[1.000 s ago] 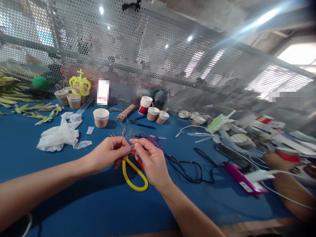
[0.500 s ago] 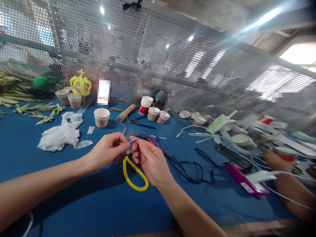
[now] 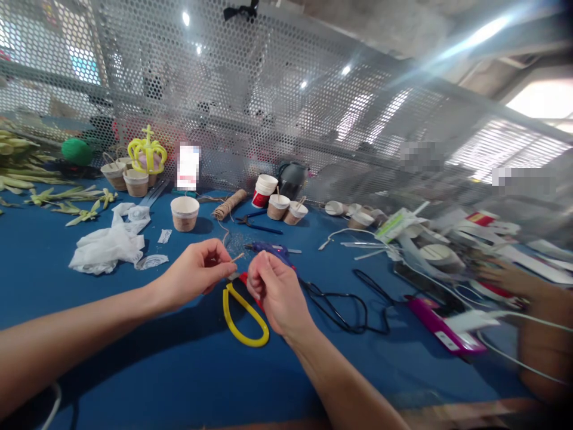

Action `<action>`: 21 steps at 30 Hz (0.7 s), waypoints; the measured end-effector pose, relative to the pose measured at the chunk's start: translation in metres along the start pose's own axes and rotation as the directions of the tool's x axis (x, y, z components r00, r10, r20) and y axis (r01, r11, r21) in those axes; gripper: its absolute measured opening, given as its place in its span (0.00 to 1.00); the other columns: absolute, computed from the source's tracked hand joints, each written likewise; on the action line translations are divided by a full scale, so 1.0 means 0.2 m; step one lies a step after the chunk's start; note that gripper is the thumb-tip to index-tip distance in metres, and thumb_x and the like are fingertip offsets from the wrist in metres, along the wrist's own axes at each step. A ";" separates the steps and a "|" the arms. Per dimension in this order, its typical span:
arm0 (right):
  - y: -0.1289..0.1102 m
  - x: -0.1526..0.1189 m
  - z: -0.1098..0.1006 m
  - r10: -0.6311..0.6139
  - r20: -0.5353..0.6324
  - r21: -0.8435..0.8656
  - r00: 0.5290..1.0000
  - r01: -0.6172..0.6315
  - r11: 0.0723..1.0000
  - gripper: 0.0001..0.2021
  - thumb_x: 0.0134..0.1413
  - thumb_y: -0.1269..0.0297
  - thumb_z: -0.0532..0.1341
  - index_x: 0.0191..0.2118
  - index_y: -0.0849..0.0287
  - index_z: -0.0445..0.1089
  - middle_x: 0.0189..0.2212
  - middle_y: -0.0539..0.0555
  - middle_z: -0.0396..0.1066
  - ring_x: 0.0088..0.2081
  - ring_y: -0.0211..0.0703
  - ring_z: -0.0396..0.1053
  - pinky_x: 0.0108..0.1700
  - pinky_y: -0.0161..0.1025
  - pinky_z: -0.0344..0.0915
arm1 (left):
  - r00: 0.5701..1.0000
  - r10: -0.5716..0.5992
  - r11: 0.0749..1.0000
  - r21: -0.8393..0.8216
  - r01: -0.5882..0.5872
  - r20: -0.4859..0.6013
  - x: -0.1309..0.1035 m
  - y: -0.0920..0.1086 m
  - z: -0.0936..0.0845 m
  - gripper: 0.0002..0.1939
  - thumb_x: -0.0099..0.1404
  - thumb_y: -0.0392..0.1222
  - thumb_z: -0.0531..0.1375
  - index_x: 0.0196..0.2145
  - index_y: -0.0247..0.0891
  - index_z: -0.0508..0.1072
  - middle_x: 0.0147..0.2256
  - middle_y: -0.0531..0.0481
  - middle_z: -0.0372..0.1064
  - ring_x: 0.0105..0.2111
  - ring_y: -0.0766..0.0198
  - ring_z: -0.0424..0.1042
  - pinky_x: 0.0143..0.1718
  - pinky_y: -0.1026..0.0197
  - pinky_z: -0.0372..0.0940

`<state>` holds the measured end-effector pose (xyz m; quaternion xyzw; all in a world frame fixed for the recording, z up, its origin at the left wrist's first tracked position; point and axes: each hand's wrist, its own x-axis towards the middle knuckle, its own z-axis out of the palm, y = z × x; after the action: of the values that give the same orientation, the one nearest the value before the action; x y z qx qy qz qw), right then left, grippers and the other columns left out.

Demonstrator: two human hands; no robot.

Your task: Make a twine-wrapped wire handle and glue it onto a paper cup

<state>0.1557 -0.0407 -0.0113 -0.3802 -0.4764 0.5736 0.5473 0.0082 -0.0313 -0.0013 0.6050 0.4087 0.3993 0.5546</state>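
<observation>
My left hand (image 3: 203, 266) pinches a thin piece of twine (image 3: 237, 258), whose short end sticks out past the fingertips. The twine seems to run back toward a twine roll (image 3: 230, 205). Just to the right, my right hand (image 3: 273, 286) is closed, fingers curled in; whatever it may hold is hidden. Under the hands lie scissors with a yellow handle loop (image 3: 246, 325) and a red part, partly covered by my right hand. A blue glue gun (image 3: 273, 249) rests behind my right hand.
Paper cups (image 3: 184, 214), blue pliers (image 3: 259, 223), a white cloth (image 3: 107, 248) and a yellow crown (image 3: 147, 152) stand or lie behind. Black cable (image 3: 344, 313) and a purple power strip (image 3: 443, 325) are at right, near another person's hand (image 3: 510, 278).
My right hand has moved slightly right, away from my left fingertips, and its fingers have curled in. The twine end now shows free between the hands. The other person's hand at right has shifted.
</observation>
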 end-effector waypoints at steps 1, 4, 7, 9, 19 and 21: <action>0.00 0.00 0.00 0.011 0.005 -0.012 1.000 -0.011 1.000 0.16 0.47 0.56 0.59 0.19 0.62 0.60 0.14 0.44 0.55 0.16 0.27 0.52 0.18 0.28 0.49 | 1.000 -0.008 1.000 0.002 0.008 0.003 0.00 0.00 0.00 0.10 0.54 0.42 0.58 0.24 0.36 0.59 0.13 0.62 0.53 0.13 0.76 0.53 0.13 0.71 0.48; 0.00 0.00 -0.01 0.041 0.021 -0.043 0.999 -0.040 0.998 0.11 0.44 0.60 0.62 0.23 0.61 0.63 0.18 0.46 0.62 0.18 0.28 0.57 0.20 0.29 0.54 | 1.000 -0.015 1.000 -0.004 0.015 0.008 0.00 0.00 0.00 0.10 0.54 0.42 0.58 0.24 0.36 0.60 0.12 0.62 0.53 0.12 0.75 0.52 0.13 0.71 0.48; 0.00 0.00 -0.01 0.022 0.016 -0.080 1.000 -0.020 0.997 0.08 0.44 0.62 0.62 0.26 0.61 0.66 0.20 0.47 0.65 0.19 0.28 0.60 0.23 0.30 0.58 | 1.000 -0.012 0.999 -0.035 0.013 0.021 0.00 0.00 0.00 0.10 0.54 0.42 0.58 0.24 0.36 0.60 0.12 0.62 0.53 0.12 0.75 0.52 0.13 0.71 0.48; 0.00 0.00 -0.01 0.016 0.006 -0.097 1.000 -0.015 0.995 0.07 0.44 0.63 0.62 0.28 0.62 0.67 0.21 0.48 0.67 0.21 0.29 0.62 0.25 0.31 0.59 | 0.999 -0.027 0.998 -0.063 0.029 0.041 0.00 0.00 0.00 0.10 0.53 0.42 0.58 0.24 0.36 0.60 0.12 0.62 0.54 0.12 0.75 0.52 0.13 0.71 0.48; 0.01 0.02 -0.03 -0.018 -0.019 -0.094 1.000 0.016 0.995 0.08 0.43 0.63 0.63 0.24 0.61 0.65 0.18 0.45 0.64 0.19 0.29 0.60 0.24 0.30 0.57 | 0.992 -0.089 0.983 -0.154 0.103 0.094 -0.01 0.00 0.00 0.11 0.53 0.43 0.59 0.24 0.35 0.61 0.12 0.61 0.54 0.12 0.76 0.52 0.12 0.72 0.48; 0.00 0.02 -0.03 -0.038 -0.022 -0.094 0.999 0.036 0.995 0.10 0.43 0.61 0.63 0.23 0.61 0.63 0.17 0.44 0.62 0.19 0.28 0.58 0.23 0.29 0.56 | 0.991 -0.085 0.981 -0.166 0.103 0.107 -0.01 -0.01 0.00 0.11 0.53 0.44 0.59 0.24 0.35 0.61 0.13 0.61 0.55 0.12 0.76 0.52 0.12 0.72 0.48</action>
<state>0.1610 -0.0366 -0.0134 -0.4032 -0.5030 0.5360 0.5450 0.0080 -0.0326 -0.0030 0.5542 0.3728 0.3755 0.6425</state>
